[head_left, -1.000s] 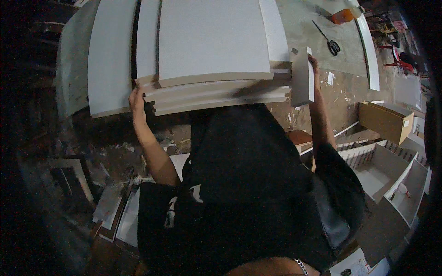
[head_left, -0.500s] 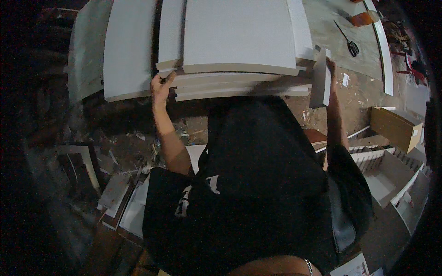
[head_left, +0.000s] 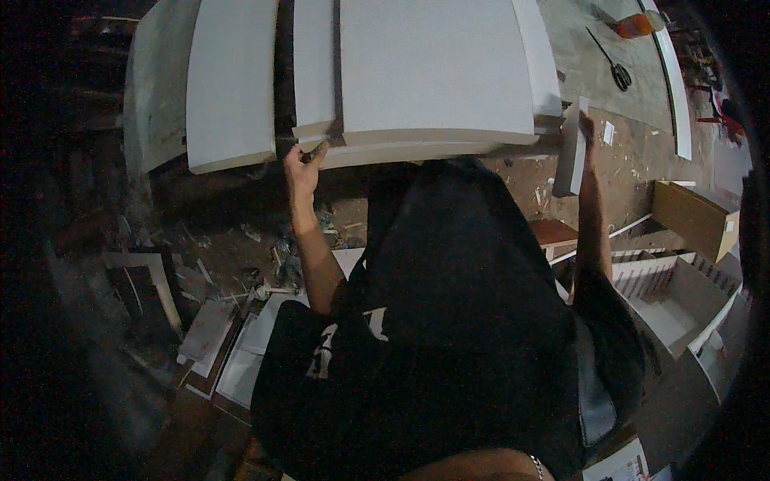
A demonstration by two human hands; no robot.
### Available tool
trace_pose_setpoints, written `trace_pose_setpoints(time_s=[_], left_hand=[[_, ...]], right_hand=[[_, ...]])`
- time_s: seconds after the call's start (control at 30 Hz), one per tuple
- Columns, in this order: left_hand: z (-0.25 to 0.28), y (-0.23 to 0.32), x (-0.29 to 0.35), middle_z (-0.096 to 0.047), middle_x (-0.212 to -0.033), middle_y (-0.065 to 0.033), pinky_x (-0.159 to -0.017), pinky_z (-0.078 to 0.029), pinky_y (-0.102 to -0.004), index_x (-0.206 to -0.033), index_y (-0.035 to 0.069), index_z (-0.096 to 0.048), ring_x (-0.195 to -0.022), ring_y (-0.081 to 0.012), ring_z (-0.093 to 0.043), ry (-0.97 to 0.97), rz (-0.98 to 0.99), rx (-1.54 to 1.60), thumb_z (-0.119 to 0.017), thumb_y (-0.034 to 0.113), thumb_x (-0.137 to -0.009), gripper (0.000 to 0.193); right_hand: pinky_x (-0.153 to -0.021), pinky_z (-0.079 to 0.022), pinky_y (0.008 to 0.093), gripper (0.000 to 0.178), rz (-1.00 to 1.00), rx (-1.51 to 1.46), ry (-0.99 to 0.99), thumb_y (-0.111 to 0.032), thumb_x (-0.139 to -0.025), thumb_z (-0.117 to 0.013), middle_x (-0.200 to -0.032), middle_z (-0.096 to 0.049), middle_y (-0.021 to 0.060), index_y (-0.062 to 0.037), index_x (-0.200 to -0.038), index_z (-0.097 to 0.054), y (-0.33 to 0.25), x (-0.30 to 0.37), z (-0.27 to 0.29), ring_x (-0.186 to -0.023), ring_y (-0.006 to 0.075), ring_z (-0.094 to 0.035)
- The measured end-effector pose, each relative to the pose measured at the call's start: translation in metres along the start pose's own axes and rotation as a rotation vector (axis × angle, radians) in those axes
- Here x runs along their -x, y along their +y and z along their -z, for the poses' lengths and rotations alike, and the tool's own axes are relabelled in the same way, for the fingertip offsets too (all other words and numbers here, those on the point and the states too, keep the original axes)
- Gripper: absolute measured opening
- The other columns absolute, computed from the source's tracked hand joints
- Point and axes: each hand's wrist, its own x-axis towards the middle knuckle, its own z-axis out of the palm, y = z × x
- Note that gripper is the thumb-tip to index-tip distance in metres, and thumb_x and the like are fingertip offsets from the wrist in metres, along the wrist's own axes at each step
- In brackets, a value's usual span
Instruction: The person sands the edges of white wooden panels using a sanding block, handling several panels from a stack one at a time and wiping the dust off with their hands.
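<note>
Across the top of the view, a pale green table (head_left: 581, 44) carries a stack of white panels (head_left: 437, 68), its cream front edges toward the person. Just left of it, beyond a dark gap, lies another white panel (head_left: 233, 88). To the right are black scissors (head_left: 620, 77), an orange bottle (head_left: 634, 26) and, along the far side, a long white strip (head_left: 672, 100).

The hands are well apart. The left hand (head_left: 303, 175) is at the stack's front left corner, thumb and fingers near its edge; whether it grips cannot be told. The right hand (head_left: 589, 132) is clamped on a narrow white board (head_left: 569, 156), upright just beside the stack's right end.

Pale chips litter the brown floor (head_left: 622, 172). At right stand a tan box (head_left: 691, 218) and, nearer, an open white box (head_left: 666, 301). Offcuts (head_left: 207, 341) lie at lower left. Something red (head_left: 722, 120) shows at the far right, too blurred to name; the room's outer parts sink into darkness.
</note>
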Motion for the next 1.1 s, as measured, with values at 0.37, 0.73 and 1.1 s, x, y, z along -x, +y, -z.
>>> trace_pose_setpoints(time_s=[0.37, 0.73, 1.1], left_hand=[[0.004, -0.016, 0.001, -0.065, -0.107, -0.0173, -0.083, -0.050, -0.0326, -0.130, -0.004, -0.038, -0.097, -0.0200, -0.062, 0.035, -0.010, -0.079, -0.080, 0.030, -0.078, 0.075], [0.026, -0.008, -0.014, -0.047, -0.130, -0.0214, -0.101, -0.041, -0.0387, -0.135, -0.008, -0.024, -0.118, -0.0282, -0.049, -0.229, -0.005, 0.104, -0.081, 0.017, -0.078, 0.085], [0.013, 0.163, -0.064, -0.068, -0.092, -0.0098, -0.078, -0.049, -0.0303, -0.121, -0.001, -0.060, -0.083, -0.0138, -0.060, -0.761, -0.621, -0.503, -0.070, 0.013, -0.085, 0.040]], right_hand=[[-0.092, -0.043, 0.0417, 0.071, 0.055, -0.030, 0.201, -0.061, -0.091, -0.045, -0.126, -0.050, 0.0093, -0.0098, -0.140, -0.041, 0.030, 0.013, 0.002, -0.108, 0.0244, -0.051], [-0.089, -0.048, 0.0462, 0.085, 0.261, -0.435, 0.571, -0.070, -0.077, -0.055, -0.117, -0.052, 0.0157, -0.0094, -0.135, -0.040, -0.019, 0.093, -0.017, -0.103, 0.0350, -0.054], [-0.090, -0.048, 0.0433, 0.079, 0.515, 0.102, 0.971, -0.060, -0.086, -0.054, -0.126, -0.056, 0.0183, -0.0115, -0.144, -0.032, 0.170, 0.158, -0.090, -0.110, 0.0332, -0.059]])
